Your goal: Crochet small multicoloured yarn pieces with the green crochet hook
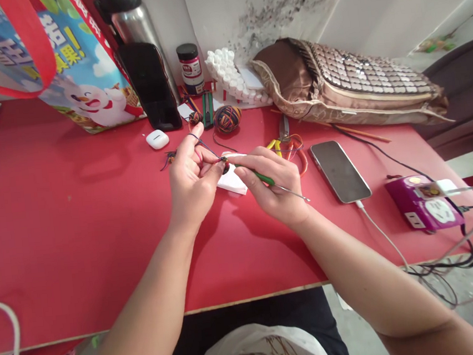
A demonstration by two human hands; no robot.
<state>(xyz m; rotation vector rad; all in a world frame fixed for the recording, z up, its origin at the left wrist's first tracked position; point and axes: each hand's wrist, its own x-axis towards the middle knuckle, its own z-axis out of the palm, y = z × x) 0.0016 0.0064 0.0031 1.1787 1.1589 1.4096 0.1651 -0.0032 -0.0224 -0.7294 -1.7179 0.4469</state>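
Observation:
My left hand [190, 182] pinches a small dark piece of crochet work [225, 167] between thumb and fingers. Over its raised index finger runs a dark strand of yarn [205, 143]. A crochet hook [265, 178] with a green handle lies in the closed fingers of my right hand [277, 187], and its working end meets the crochet piece. Fingers hide part of that piece. Beneath both hands is a folded white paper [234, 183]. Just beyond them sits a multicoloured yarn ball [227, 118].
Orange-handled scissors [302, 163] and yellow-handled pliers [284, 128] lie beyond my right hand. A charging phone [339, 171] and purple power socket [421, 204] are to the right. Along the back stand a black phone [150, 85], a jar [191, 70] and a sequinned bag [361, 82].

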